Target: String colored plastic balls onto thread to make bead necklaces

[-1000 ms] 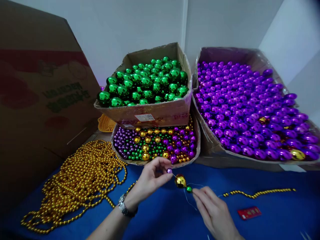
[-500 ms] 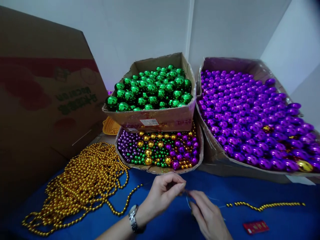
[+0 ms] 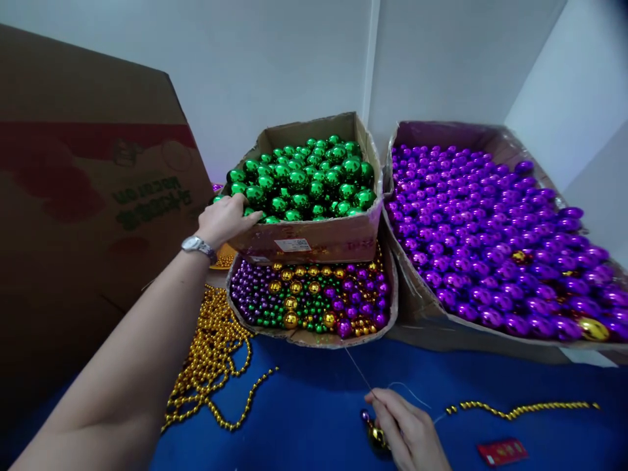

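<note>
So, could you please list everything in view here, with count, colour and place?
green balls: many, shiny green, in the middle back carton
middle back carton: one, brown, stacked on the mixed tray
mixed tray: one, cardboard, holding purple, green and gold beads
purple balls: many, purple with a few gold, in the right carton
right carton: one, brown, right
gold bead chain: one heap, gold, on the cloth at left
short gold strand: one, gold, at right
red packet: one, red, bottom right
big carton: one, brown and red, left
blue cloth: one, covering the table
left hand: on the green balls, wristwatch on the wrist
right hand: pinching a thin wire, beads beneath
</note>
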### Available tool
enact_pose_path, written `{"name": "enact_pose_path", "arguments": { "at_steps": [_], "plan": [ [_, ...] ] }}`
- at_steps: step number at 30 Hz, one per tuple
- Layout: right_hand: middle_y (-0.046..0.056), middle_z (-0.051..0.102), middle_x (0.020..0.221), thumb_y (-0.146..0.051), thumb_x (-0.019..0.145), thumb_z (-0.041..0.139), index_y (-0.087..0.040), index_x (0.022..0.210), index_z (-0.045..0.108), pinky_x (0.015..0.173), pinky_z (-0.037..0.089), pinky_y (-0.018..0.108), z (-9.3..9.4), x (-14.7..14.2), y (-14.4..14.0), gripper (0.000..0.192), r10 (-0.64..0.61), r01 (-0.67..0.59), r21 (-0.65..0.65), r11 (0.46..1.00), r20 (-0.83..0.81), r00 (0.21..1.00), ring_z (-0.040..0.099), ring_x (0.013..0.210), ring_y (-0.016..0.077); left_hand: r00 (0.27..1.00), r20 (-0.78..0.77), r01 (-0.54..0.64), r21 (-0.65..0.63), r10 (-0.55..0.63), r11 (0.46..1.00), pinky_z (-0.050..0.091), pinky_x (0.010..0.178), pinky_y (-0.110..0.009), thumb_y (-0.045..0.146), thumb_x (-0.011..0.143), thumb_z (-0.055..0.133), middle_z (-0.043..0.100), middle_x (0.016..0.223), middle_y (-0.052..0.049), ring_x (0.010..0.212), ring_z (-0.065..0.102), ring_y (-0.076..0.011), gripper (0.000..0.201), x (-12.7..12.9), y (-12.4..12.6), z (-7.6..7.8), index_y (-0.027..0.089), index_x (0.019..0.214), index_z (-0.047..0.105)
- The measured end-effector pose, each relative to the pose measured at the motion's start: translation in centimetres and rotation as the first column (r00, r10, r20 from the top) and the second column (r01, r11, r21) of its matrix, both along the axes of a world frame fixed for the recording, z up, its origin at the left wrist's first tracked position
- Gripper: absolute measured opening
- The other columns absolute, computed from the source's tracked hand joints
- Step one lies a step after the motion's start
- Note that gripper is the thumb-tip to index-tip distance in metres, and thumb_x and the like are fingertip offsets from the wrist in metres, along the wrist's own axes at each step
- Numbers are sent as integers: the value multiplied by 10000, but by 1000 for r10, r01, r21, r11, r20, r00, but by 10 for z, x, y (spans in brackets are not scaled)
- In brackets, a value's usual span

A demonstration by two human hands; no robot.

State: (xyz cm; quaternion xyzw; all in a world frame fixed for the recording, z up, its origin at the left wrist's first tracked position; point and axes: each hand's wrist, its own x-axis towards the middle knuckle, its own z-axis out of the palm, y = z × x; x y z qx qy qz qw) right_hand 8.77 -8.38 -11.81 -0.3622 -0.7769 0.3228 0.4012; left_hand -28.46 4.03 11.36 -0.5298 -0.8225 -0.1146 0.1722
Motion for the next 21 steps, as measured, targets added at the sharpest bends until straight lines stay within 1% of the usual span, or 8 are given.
{"name": "enact_pose_path", "arguments": {
  "at_steps": [1,3,7,9,12,16,18,21],
  "plan": [
    [23,672,753,-392,968,319,-237,922,645,562,504,164,0,-1,0,364,-5,5,16,1000,4,1000,642,609,122,1000,9,15,18,-15,1000,467,792,-465,581,745,515,603,1030,-156,940,576,-343,574,0,-2,0,162,1134,565],
    [36,683,823,-372,966,330,-239,965,638,631,523,177,1,-1,-1,336,0,0,23,1000,11,1000,661,697,136,998,18,59,152,-62,987,460,833,-442,515,760,535,576,1059,-141,978,561,-315,526,5,-10,-5,179,1165,555],
    [38,677,836,-308,961,358,-234,1126,575,614,532,162,0,0,-3,283,78,-74,-75,994,52,996,659,682,124,974,45,166,519,-221,839,477,834,-349,398,838,478,503,1160,-123,925,577,-213,403,29,-34,-30,179,1168,551],
    [33,668,825,-276,965,340,-228,1154,553,571,527,148,0,0,-3,289,140,-131,-125,983,69,988,643,622,106,958,33,220,550,-285,806,464,862,-356,361,854,470,515,1164,-121,924,576,-205,390,43,-41,-46,160,1182,532],
    [42,657,852,-262,966,326,-222,1146,551,581,530,161,1,-1,-2,291,179,-169,-124,978,67,982,634,634,108,956,-48,278,472,-290,837,385,956,-439,342,850,490,567,1139,-116,1066,498,-271,348,59,-40,-61,164,1141,559],
    [49,653,869,-252,964,332,-221,1144,550,599,527,175,1,-2,2,284,165,-156,-108,982,79,983,631,652,115,961,-22,256,442,-275,860,382,934,-454,307,856,470,582,1137,-122,1071,476,-296,283,67,-35,-58,161,1071,584],
    [51,653,874,-252,964,333,-221,1142,553,595,525,175,-1,-2,2,285,158,-148,-115,982,88,984,633,654,116,951,34,247,513,-307,822,386,935,-427,260,862,448,587,1122,-120,1056,501,-273,301,71,-37,-54,145,1121,549],
    [53,653,885,-260,965,331,-217,1138,560,587,522,177,-2,-3,-1,290,164,-154,-119,981,79,983,633,652,117,912,79,252,668,-404,700,372,969,-397,241,894,404,534,1215,-115,1124,484,-236,373,89,-45,-60,148,1252,444]
  ]
}}
